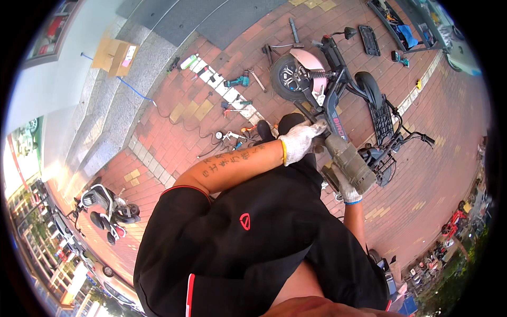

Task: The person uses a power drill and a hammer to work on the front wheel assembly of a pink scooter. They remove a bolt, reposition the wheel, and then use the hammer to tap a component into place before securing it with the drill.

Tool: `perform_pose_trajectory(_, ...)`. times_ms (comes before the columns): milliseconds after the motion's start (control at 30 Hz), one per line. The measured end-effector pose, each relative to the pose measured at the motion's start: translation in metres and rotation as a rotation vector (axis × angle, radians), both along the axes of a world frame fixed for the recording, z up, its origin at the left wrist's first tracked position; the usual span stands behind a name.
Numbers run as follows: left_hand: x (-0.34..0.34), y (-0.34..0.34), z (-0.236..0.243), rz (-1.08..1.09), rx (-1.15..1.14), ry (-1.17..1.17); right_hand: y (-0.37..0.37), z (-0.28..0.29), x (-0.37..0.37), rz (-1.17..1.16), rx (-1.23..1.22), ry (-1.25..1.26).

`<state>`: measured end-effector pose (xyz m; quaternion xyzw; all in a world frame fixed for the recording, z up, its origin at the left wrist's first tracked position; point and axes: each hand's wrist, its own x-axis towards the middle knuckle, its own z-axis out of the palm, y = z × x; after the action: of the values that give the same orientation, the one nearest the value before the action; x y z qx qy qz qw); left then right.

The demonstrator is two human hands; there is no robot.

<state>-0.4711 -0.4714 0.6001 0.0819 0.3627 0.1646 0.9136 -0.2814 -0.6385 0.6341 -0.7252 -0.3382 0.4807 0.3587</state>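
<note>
A dusty grey, boxy, elongated part point(353, 162) is held up in front of me, beside the frame of a partly stripped electric scooter point(331, 100). My left hand point(299, 142), in a white knit glove with a yellow cuff, is closed around the narrow dark end of the part. At its wide end, my right hand point(347, 188), gloved in white with a blue cuff, grips the near side; some of its fingers are hidden. Beyond my left hand are the scooter's wheel point(292, 77) and pink fender point(311, 62).
Across the brick paving lie a teal cordless drill point(237, 81), a hammer point(294, 33), a pressure gauge with hose point(219, 135) and a black tray point(368, 40). Granite steps point(119, 113) hold a cardboard box point(114, 55). A second scooter point(108, 208) stands left.
</note>
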Motion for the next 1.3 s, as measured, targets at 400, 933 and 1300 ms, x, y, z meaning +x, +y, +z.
perform_pose_trajectory(400,0.072,0.171,-0.02,-0.353,0.025,0.116,0.111,-0.046,0.013,-0.406,0.028,0.264)
perform_pose_trajectory(933,0.152,0.343,-0.045,-0.865,-0.025,0.167,0.254,-0.054,-0.036,-0.807,-0.103,0.023)
perform_pose_trajectory(1300,0.139,0.497,-0.085,-1.389,-0.238,0.148,0.489,-0.032,-0.18,-1.414,-0.247,0.074)
